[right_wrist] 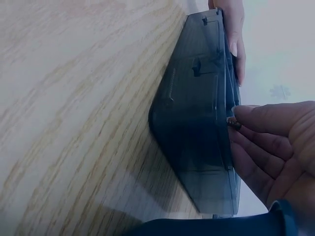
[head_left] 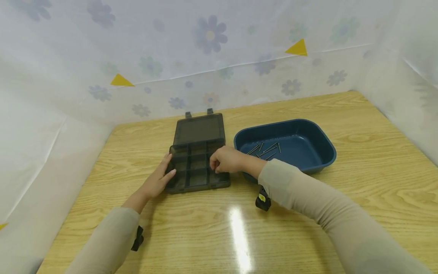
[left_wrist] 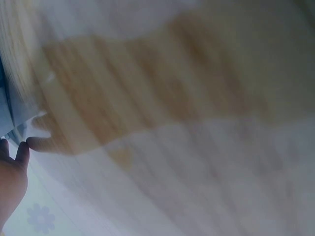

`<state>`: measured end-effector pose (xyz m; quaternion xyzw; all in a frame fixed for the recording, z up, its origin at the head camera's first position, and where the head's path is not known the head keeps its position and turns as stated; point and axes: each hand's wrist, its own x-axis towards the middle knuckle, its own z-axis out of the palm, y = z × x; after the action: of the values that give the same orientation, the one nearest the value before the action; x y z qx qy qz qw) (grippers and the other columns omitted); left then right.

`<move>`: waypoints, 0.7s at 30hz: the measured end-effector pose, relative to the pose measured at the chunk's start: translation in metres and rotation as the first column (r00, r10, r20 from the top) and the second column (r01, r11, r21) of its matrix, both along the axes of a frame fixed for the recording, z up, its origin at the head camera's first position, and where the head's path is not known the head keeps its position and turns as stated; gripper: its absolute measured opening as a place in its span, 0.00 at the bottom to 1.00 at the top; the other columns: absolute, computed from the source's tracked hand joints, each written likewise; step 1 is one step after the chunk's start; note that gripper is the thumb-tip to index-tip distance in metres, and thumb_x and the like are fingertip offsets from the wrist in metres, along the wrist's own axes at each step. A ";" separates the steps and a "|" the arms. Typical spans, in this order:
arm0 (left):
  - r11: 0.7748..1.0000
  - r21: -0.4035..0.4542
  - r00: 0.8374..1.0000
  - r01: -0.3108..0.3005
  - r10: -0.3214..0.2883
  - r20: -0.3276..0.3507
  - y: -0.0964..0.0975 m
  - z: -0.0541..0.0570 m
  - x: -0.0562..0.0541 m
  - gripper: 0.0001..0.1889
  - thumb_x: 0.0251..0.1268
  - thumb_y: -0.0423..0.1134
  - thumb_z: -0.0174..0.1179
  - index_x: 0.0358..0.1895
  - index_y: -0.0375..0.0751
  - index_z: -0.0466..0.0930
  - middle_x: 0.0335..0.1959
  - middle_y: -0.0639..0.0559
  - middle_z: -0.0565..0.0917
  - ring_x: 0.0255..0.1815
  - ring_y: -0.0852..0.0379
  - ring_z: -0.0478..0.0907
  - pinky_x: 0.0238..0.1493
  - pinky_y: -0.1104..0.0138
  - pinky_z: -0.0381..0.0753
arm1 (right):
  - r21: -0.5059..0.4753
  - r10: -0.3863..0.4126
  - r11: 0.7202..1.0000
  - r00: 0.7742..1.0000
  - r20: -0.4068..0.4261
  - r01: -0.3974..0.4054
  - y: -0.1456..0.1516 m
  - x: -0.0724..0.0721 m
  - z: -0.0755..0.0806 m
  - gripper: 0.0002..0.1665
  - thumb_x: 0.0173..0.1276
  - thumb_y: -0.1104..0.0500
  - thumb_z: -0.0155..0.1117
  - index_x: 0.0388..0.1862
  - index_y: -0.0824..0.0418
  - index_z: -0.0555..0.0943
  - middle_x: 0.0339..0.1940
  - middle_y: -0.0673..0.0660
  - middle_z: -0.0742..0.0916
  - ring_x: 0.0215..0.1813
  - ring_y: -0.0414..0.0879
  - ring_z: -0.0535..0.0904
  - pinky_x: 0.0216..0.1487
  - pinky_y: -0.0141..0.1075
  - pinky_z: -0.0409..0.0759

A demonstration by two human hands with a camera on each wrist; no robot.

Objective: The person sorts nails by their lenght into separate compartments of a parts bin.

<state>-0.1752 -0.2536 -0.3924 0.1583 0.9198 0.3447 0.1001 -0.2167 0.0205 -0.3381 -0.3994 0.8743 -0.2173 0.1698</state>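
Note:
A dark, see-through compartment box [head_left: 197, 167] lies on the table with its lid [head_left: 199, 129] folded back. My left hand [head_left: 159, 177] rests along the left edge of the box, its fingers extended. Over the right-hand column of compartments, my right hand [head_left: 226, 160] pinches a small metal screw [right_wrist: 234, 123] between thumb and fingers; only its end shows. In the right wrist view the right hand [right_wrist: 275, 142] dips over the box's rim. Several thin screws [head_left: 270, 148] lie at the left end of a blue tray [head_left: 316, 146], under and beyond my right wrist.
The wood-grain table [head_left: 191, 228] meets a flowered white sheet [head_left: 212, 76] at the back, with more white sheeting at both sides. The tray stands just right of the box, beneath my right forearm. Two latches [head_left: 210, 111] stick out from the lid's far edge.

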 end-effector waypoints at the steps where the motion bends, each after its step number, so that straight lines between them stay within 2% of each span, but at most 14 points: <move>1: 1.000 0.000 1.000 0.002 -0.002 -0.001 0.000 0.000 0.000 0.32 0.68 0.44 0.37 0.67 0.41 0.32 0.67 0.42 0.33 0.66 0.46 0.31 0.60 0.48 0.38 | 0.006 0.003 1.000 1.000 -0.002 -0.003 0.000 0.000 0.000 0.03 0.55 0.63 0.62 0.30 0.58 0.80 0.26 0.46 0.81 0.32 0.39 0.76 0.37 0.34 0.72; 21: 1.000 0.010 1.000 -0.004 0.004 0.005 -0.001 -0.003 -0.001 0.31 0.69 0.45 0.37 0.67 0.42 0.32 0.67 0.44 0.32 0.66 0.47 0.31 0.60 0.48 0.37 | 0.010 -0.007 1.000 0.999 0.040 0.007 -0.001 -0.001 0.001 0.05 0.57 0.64 0.60 0.34 0.59 0.79 0.28 0.47 0.82 0.34 0.40 0.76 0.35 0.32 0.73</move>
<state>-0.1759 -0.2549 -0.3950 0.1560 0.9181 0.3500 0.1010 -0.2173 0.0194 -0.3372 -0.3911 0.8731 -0.2216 0.1887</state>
